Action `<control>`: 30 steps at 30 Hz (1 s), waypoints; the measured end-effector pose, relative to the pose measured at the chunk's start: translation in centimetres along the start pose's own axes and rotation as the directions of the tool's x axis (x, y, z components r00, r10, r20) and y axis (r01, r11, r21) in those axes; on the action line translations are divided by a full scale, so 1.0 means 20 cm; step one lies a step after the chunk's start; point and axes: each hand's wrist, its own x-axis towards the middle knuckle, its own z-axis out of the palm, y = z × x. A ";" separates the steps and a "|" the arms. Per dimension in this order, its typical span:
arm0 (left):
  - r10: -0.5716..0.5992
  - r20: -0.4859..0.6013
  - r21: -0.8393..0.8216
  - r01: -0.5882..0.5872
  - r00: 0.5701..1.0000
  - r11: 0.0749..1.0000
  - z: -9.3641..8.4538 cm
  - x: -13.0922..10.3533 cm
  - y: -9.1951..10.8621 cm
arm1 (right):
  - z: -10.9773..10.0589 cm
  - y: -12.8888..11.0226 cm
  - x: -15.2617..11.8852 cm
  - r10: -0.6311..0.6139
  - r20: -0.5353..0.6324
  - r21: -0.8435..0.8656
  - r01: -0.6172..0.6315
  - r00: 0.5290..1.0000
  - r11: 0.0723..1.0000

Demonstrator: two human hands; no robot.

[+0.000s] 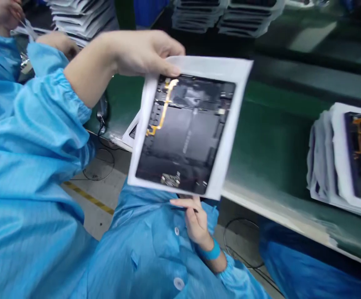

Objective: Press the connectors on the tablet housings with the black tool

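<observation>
My left hand reaches in from the left and pinches the top left edge of a white padded tray. In the tray lies a black, opened tablet-like device with an orange ribbon cable and a small circuit board near its bottom edge. The tray is held tilted above the bench edge. Just below it, in front of the blue coat, my right hand is closed around a thin dark tool. A blue band circles the right wrist.
A stack of similar trays stands at right on the green bench. Another tray lies partly behind the held one. More stacks stand at the back. Another person's hands work at upper left. Cables hang below the bench.
</observation>
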 end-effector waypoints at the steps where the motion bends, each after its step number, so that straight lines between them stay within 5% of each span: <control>1: -0.030 0.018 0.025 0.030 0.999 0.999 -0.02 0.01 -0.08 | 0.05 0.01 0.04 0.028 -0.019 0.097 -0.026 0.999 0.995; 5: -0.142 0.139 0.182 0.116 0.980 0.976 -0.03 0.10 -0.37 | 0.25 0.02 0.22 0.170 0.083 0.396 -0.189 0.982 0.899; 8: -0.221 0.129 0.311 0.172 0.967 0.935 -0.02 0.22 -0.53 | 0.31 0.02 0.31 0.204 0.239 0.464 -0.297 0.949 0.835; 13: -0.312 -0.033 0.462 0.291 0.950 0.838 0.00 0.41 -0.67 | 0.21 -0.06 0.33 0.136 0.377 0.343 -0.275 0.916 0.898; 15: -0.317 -0.068 0.491 0.308 0.946 0.815 0.01 0.44 -0.68 | 0.14 -0.10 0.34 0.128 0.341 0.295 -0.235 0.931 0.926; 19: -0.272 -0.104 0.546 0.283 0.957 0.788 0.03 0.43 -0.57 | 0.01 -0.15 0.37 0.137 0.087 0.241 -0.154 0.987 0.958; 24: -0.136 -0.238 0.585 0.254 0.962 0.770 0.05 0.58 -0.34 | -0.10 -0.27 0.42 -0.072 0.041 0.446 0.046 0.997 0.894; 26: -0.034 -0.196 0.560 0.140 0.980 0.817 0.13 0.74 -0.21 | -0.12 -0.38 0.43 -0.298 -0.059 0.662 0.261 0.953 0.703; 27: 0.018 -0.159 0.520 0.068 0.987 0.851 0.19 0.83 -0.13 | -0.13 -0.45 0.43 -0.429 -0.197 0.748 0.418 0.882 0.515; 28: 0.061 -0.130 0.453 0.005 0.990 0.892 0.27 0.93 -0.05 | -0.14 -0.52 0.41 -0.565 -0.345 0.785 0.560 0.749 0.263; 29: 0.091 -0.113 0.368 -0.044 0.989 0.929 0.35 1.03 0.04 | -0.15 -0.58 0.39 -0.575 -0.471 0.783 0.617 0.669 0.078; 30: 0.110 -0.108 0.276 -0.076 0.988 0.958 0.44 1.14 0.14 | -0.16 -0.64 0.35 -0.518 -0.509 0.780 0.623 0.687 0.060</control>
